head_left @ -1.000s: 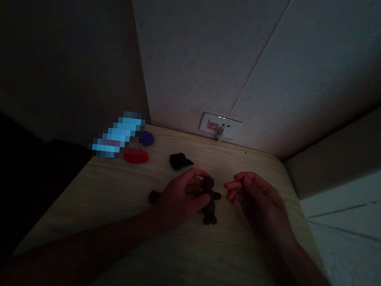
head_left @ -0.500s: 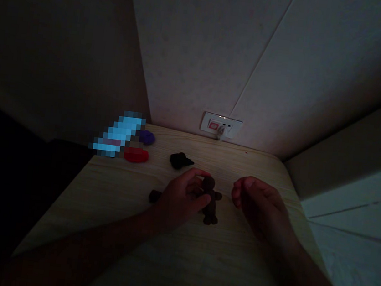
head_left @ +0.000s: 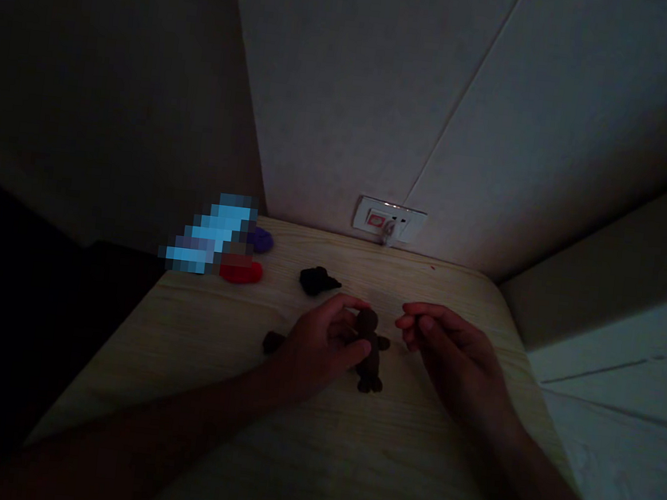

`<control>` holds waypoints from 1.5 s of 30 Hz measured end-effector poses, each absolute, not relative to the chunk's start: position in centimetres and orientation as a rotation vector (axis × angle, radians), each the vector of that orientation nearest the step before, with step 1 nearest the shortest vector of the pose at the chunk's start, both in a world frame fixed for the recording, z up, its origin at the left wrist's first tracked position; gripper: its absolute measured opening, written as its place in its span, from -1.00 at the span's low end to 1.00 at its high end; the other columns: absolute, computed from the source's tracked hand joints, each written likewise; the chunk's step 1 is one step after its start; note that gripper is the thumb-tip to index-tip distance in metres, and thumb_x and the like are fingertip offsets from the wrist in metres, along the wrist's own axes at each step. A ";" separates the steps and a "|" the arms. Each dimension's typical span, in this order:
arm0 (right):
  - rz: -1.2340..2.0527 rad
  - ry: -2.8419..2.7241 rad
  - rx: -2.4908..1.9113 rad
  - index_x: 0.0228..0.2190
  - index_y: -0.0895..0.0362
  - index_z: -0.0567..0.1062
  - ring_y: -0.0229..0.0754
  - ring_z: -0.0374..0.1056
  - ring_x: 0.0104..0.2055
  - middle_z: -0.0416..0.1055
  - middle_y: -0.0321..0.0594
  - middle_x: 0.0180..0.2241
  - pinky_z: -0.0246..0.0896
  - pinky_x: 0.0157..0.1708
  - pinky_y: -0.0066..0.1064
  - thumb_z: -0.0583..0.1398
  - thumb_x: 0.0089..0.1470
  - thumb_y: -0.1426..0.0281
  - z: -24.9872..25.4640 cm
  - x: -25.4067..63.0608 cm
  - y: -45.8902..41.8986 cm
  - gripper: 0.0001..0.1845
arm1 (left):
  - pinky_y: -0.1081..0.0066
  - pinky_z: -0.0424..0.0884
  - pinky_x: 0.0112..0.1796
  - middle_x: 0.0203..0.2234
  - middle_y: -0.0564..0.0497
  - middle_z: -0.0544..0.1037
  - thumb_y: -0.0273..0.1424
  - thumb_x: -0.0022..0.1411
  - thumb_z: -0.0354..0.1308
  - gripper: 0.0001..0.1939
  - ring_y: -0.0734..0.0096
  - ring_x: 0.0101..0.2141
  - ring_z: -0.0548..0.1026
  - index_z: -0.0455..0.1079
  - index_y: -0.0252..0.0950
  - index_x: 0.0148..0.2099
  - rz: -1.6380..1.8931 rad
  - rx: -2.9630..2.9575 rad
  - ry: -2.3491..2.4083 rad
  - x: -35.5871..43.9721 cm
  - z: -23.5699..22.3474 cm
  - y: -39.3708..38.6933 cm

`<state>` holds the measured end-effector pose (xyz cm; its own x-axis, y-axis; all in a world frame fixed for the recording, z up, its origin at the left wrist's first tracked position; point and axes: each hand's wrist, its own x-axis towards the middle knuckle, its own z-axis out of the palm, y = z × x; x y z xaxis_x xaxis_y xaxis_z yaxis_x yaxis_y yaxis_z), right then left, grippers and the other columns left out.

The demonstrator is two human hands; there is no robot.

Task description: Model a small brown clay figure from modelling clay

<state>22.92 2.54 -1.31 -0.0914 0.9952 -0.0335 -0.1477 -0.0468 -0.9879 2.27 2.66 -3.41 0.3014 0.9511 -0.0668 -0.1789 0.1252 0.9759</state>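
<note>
A small brown clay figure [head_left: 373, 360] with a round head, a stubby arm and short feet lies on the wooden tabletop [head_left: 309, 464]. My left hand [head_left: 322, 353] grips it from the left, thumb across its body and fingers behind the head; its left side is hidden. To the figure's right, my right hand [head_left: 454, 352] hovers with thumb and fingertips pinched together. Whatever sits in that pinch is too small and dark to make out. A dark brown clay lump [head_left: 272, 343] shows partly behind my left wrist.
Beyond my left hand lies a black clay piece [head_left: 316, 280] with a pointed end. Red clay [head_left: 243, 273], purple clay [head_left: 262, 240] and a blurred bright screen [head_left: 215, 228] are at the back left. A wall socket [head_left: 389, 219] with a plug sits behind the table.
My right hand has shifted slightly left toward the figure, its index finger stretching out a little more. My left hand keeps its hold on the clay figure.
</note>
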 end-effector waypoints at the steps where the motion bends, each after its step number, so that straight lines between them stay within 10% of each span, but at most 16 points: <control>1: 1.376 -1.127 -1.072 -0.20 -0.02 0.71 -0.28 0.42 -0.34 0.64 -0.25 -0.30 0.35 -0.29 -0.45 0.44 0.12 0.15 -1.2 22.8 2.5 -0.75 | 0.23 0.53 -0.12 -0.23 -0.05 0.62 -0.48 0.13 0.32 -0.61 0.18 -0.16 0.67 0.38 -0.27 0.01 1.008 1.122 0.894 2.3 -3.4 2.7; 9: 1.297 -1.196 -1.178 -0.55 0.08 0.62 -0.37 0.26 -0.59 0.50 -0.34 -0.60 0.13 -0.59 -0.53 0.61 -0.23 0.30 -0.7 23.2 2.3 -0.70 | 0.27 0.53 -0.18 -0.27 -0.02 0.60 -0.48 0.08 0.35 -0.59 0.24 -0.21 0.64 0.39 -0.26 -0.01 1.001 1.096 0.922 2.3 -3.0 2.6; 17: 1.347 -1.255 -1.131 -0.44 0.11 0.63 -0.32 0.33 -0.54 0.55 -0.23 -0.53 0.23 -0.53 -0.50 0.30 0.26 0.04 -0.6 22.7 2.3 -0.58 | 0.27 0.53 -0.20 -0.27 -0.02 0.59 -0.47 0.10 0.33 -0.59 0.24 -0.21 0.63 0.38 -0.26 0.01 0.989 1.099 0.918 2.3 -3.3 2.6; 24: 1.216 -1.324 -1.235 -0.38 0.04 0.67 -0.35 0.39 -0.44 0.58 -0.31 -0.45 0.28 -0.44 -0.56 0.51 0.02 0.25 -0.6 23.1 2.3 -0.81 | 0.21 0.54 -0.14 -0.22 -0.07 0.61 -0.47 0.13 0.32 -0.59 0.15 -0.14 0.65 0.38 -0.28 0.04 0.988 1.127 0.921 2.2 -3.5 2.6; 30: 1.264 -1.288 -1.122 -0.19 -0.02 0.70 -0.30 0.44 -0.38 0.68 -0.23 -0.25 0.39 -0.33 -0.48 0.39 0.20 0.21 -1.2 23.2 2.3 -0.83 | 0.27 0.55 -0.19 -0.21 -0.05 0.62 -0.48 0.14 0.32 -0.60 0.20 -0.16 0.66 0.37 -0.27 0.03 0.991 1.121 0.898 2.3 -3.4 2.7; 38: 1.108 -1.339 -1.212 -0.48 0.07 0.61 -0.38 0.30 -0.54 0.50 -0.34 -0.56 0.23 -0.53 -0.59 0.49 0.03 0.23 -0.3 23.1 2.3 -0.76 | 0.30 0.55 -0.23 -0.26 -0.03 0.60 -0.49 0.11 0.32 -0.60 0.23 -0.20 0.65 0.38 -0.28 0.01 0.996 1.113 0.923 2.3 -3.2 2.6; 45: 1.022 -1.368 -1.222 -0.34 -0.02 0.72 -0.35 0.46 -0.45 0.65 -0.30 -0.40 0.39 -0.43 -0.59 0.47 0.04 0.35 -0.6 23.0 2.4 -0.92 | 0.22 0.55 -0.18 -0.22 -0.08 0.60 -0.47 0.12 0.31 -0.60 0.10 -0.13 0.66 0.37 -0.28 0.02 0.984 1.124 0.916 2.3 -3.3 2.6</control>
